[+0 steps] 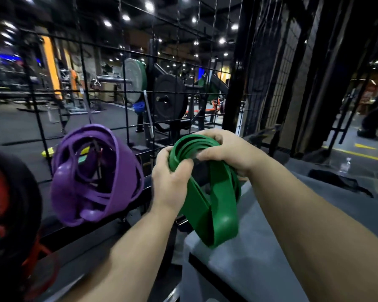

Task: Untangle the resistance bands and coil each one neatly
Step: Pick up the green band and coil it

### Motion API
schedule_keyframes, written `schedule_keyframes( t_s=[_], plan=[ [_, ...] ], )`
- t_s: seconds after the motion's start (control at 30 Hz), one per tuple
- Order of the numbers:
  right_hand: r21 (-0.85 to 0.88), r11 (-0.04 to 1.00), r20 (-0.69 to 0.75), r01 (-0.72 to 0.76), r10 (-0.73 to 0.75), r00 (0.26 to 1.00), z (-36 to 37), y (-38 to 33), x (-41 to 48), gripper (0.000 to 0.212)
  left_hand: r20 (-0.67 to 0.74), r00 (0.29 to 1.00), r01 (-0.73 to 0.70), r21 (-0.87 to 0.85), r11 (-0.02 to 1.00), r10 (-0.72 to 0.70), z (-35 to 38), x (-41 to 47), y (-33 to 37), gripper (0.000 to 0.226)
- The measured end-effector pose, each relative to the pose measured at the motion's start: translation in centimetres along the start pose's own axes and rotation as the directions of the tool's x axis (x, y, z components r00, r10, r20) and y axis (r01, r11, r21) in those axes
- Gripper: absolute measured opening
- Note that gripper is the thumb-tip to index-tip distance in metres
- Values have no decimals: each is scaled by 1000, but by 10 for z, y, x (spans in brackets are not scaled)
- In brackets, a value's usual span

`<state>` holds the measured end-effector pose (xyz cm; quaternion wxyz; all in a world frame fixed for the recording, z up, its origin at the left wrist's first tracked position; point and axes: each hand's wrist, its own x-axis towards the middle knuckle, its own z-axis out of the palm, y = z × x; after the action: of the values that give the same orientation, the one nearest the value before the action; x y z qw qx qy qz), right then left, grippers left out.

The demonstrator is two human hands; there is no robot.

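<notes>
A wide green resistance band is held in front of me in several loops, its lower folds hanging toward a grey padded surface. My left hand grips the coiled top of the band from the left, fingers curled round the layers. From the right, my right hand pinches the same coil at its top. A purple resistance band hangs as a loose bundle of loops against the black wire grid to the left, apart from both hands.
A black wire grid panel stands right behind the bands. A black and red wheel-like object fills the left edge. The grey padded bench lies under my right forearm. Weight plates and racks stand beyond the grid.
</notes>
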<state>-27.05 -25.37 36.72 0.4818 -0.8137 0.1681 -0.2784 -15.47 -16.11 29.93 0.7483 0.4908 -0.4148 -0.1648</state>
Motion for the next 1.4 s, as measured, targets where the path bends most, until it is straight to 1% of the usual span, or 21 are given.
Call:
schedule_keyframes(
  t_s=[0.07, 0.13, 0.2, 0.3, 0.33, 0.43, 0.5, 0.6, 0.7, 0.77, 0.9, 0.97, 1.0, 1.1, 1.17, 1.23, 1.33, 1.4],
  plan=[
    [-16, 1000, 21, 5, -5, 1000, 4, -9, 15, 35, -56, 998, -41, -78, 996, 36, 1, 3, 4, 30],
    [-47, 999, 70, 3, 0, 998, 11, -19, 29, 35, -113, 993, -59, -132, 989, 44, 0, 8, 5, 35],
    [-62, 998, 93, 4, 2, 996, 19, -26, 40, 37, -166, 985, -62, -117, 991, 43, -3, 14, 2, 44],
    [-118, 993, 113, 17, -4, 994, 31, -36, 51, 31, -223, 973, -76, -50, 996, 63, -9, 14, 0, 64],
    [-141, 990, 117, 27, -11, 993, 35, -39, 54, 32, -240, 968, -85, -21, 996, 77, -11, 13, -1, 66],
    [-160, 986, 109, 45, -28, 994, 45, -44, 62, 37, -298, 946, -114, 54, 992, 125, -17, 12, 0, 56],
    [-175, 983, 98, 48, -31, 995, 49, -46, 66, 39, -320, 935, -124, 101, 987, 150, -21, 13, 1, 55],
    [-220, 974, 84, 51, -33, 996, 50, -49, 70, 41, -336, 916, -180, 143, 973, 218, -22, 14, 2, 51],
    [-269, 962, 81, 53, -32, 996, 52, -53, 71, 39, -339, 908, -201, 166, 965, 247, -20, 14, 4, 43],
    [-306, 950, 87, 55, -29, 996, 54, -56, 72, 38, -334, 908, -211, 159, 965, 253, -18, 14, 3, 45],
    [-362, 930, 99, 66, -32, 995, 53, -61, 74, 38, -365, 909, -154, 158, 975, 203, -17, 15, 0, 59],
    [-376, 924, 106, 70, -33, 994, 53, -63, 75, 38, -387, 893, -164, 193, 967, 229, -16, 16, -2, 66],
    [-376, 924, 109, 72, -33, 993, 53, -64, 76, 38, -392, 889, -171, 193, 966, 236, -16, 16, -2, 65],
    [-385, 921, 119, 62, -17, 993, 52, -64, 78, 37, -389, 898, -172, 118, 978, 205, -14, 17, 0, 54],
    [-381, 923, 122, 52, -6, 993, 51, -62, 79, 36, -373, 900, -215, 71, 974, 226, -14, 16, 4, 45],
    [-358, 933, 121, 44, 0, 993, 50, -59, 80, 35, -368, 899, -238, 45, 970, 238, -14, 16, 7, 44],
    [-332, 942, 127, 44, -2, 992, 49, -57, 81, 36, -362, 901, -260, -5, 966, 240, -14, 20, 5, 36],
    [-324, 945, 131, 44, -1, 991, 48, -57, 83, 36, -360, 899, -279, -29, 960, 251, -15, 21, 6, 37]
  ],
)
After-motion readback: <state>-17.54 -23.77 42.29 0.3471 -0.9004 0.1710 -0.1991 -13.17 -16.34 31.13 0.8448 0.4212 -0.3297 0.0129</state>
